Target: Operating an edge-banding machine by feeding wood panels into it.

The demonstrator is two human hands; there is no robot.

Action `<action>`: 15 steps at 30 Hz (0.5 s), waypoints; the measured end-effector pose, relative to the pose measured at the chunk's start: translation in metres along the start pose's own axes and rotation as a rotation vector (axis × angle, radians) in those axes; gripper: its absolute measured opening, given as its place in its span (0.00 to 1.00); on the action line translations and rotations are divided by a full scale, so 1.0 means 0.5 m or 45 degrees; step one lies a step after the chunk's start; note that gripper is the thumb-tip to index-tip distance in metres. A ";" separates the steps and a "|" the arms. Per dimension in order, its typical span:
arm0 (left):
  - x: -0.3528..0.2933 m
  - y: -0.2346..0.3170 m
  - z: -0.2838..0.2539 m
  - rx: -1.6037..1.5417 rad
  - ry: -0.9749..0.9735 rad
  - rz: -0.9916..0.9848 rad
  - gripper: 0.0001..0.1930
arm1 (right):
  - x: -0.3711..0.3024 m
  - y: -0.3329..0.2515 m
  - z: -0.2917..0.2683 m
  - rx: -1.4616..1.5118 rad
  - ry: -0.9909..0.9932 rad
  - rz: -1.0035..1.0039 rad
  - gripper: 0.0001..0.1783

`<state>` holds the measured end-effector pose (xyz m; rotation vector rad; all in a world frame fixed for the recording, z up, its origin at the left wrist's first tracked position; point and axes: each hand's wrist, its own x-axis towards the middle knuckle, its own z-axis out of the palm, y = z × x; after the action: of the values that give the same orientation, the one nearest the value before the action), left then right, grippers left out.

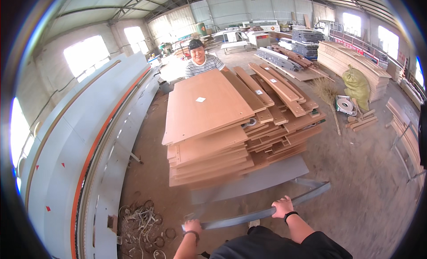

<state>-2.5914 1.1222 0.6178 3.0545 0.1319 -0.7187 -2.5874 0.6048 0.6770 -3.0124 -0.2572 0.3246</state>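
A grey metal push bar (249, 217) runs across in front of me, part of a cart with a grey flat bed (267, 175). My left hand (193, 226) is wrapped round the bar near its left end. Farther along to the right, my right hand (282, 207) grips the same bar. Beyond the bar, the cart carries a tall stack of brown wooden panels (207, 103), wide ones on the left. Narrower brown boards (278, 84) lie unevenly on its right side. A person (202, 63) in a striped shirt stands at the stack's far end, hands hidden behind it.
A long white machine (109, 156) with an orange strip lines the left side. Tangled strapping (142, 225) lies on the floor beside it. At right are a broom (327, 92), a green sack (356, 87), wood offcuts (362, 121) and stacked pale boards (351, 65).
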 end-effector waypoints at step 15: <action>-0.135 -0.302 -0.098 -0.110 0.106 0.361 0.22 | -0.059 -0.346 -0.150 -0.348 -0.477 0.430 0.40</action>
<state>-2.6420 1.2680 0.6947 2.9330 -0.2584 -0.5528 -2.6262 0.7630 0.7763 -3.2328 0.2048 0.9601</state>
